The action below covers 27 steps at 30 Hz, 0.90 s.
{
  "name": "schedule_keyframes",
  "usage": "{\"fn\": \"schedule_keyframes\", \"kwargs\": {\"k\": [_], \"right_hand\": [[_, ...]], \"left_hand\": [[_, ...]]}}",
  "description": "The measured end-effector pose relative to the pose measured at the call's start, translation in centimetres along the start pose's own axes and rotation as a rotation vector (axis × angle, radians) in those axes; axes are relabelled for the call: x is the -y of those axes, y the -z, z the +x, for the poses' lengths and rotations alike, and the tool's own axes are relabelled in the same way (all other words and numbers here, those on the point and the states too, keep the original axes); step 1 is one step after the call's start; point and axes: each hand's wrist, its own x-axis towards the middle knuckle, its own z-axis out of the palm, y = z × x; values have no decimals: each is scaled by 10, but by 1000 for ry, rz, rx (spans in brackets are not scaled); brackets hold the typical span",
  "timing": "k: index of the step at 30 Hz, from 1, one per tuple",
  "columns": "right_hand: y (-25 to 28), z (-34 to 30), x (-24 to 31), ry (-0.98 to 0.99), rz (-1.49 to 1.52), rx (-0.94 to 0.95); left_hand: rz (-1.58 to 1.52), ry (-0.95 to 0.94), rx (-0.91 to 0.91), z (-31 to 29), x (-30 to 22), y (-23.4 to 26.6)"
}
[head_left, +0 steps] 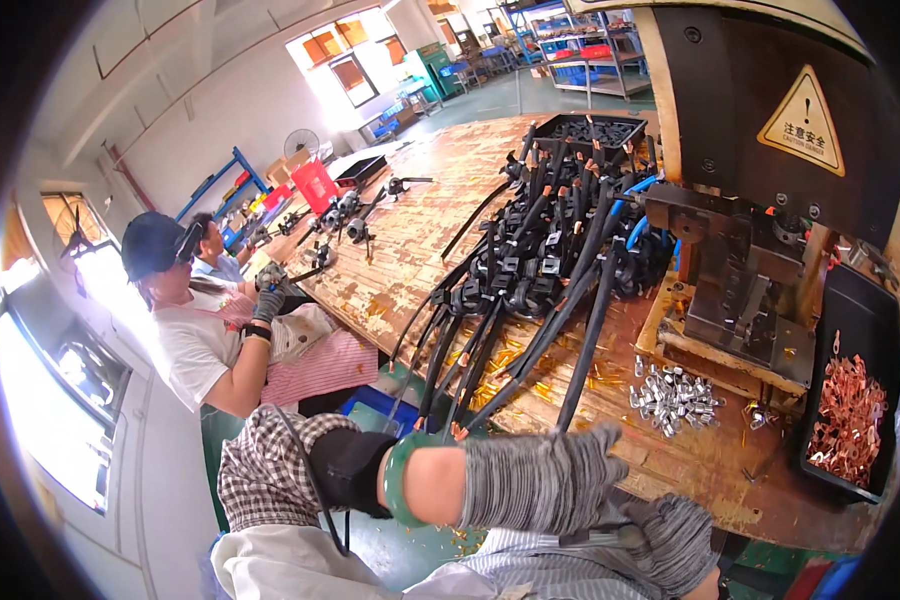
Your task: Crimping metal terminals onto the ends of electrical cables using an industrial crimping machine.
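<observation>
My left hand (595,475), in a grey knitted glove, crosses in front of me at the table's near edge; its fingers are smeared and partly turned away. Just below it, over my lap, my right hand (670,545) wears the same kind of glove, with its fingers curled. A small dark piece (620,537) shows between the hands, too unclear to name. Beyond them lies a heap of black cables (530,250) with bare copper ends, some hanging over the table edge. Nearest on the tabletop is a pile of silver cable lugs (673,398).
A press machine (745,270) with a yellow warning sign stands at the right. Beside it, a black tray (825,310) holds copper lugs (848,415). Yellow scraps (505,370) litter the wooden table (440,155). A co-worker (210,330) in gloves sits at the left, with another person beyond.
</observation>
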Motion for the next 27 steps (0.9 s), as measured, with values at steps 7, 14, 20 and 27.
{"fn": "schedule_keyframes", "kwargs": {"k": [7, 14, 20, 27], "right_hand": [[-44, 15, -17, -188, -104, -283], [-72, 27, -42, -216, -129, -279], [-67, 26, -44, -226, -132, -194], [-46, 20, -41, -103, -187, -303]], "left_hand": [[248, -10, 73, -2, 63, -31], [-84, 189, -66, 11, 48, -65], [-511, 421, -134, 34, 19, -113], [-963, 430, -225, 30, 22, -113]]}}
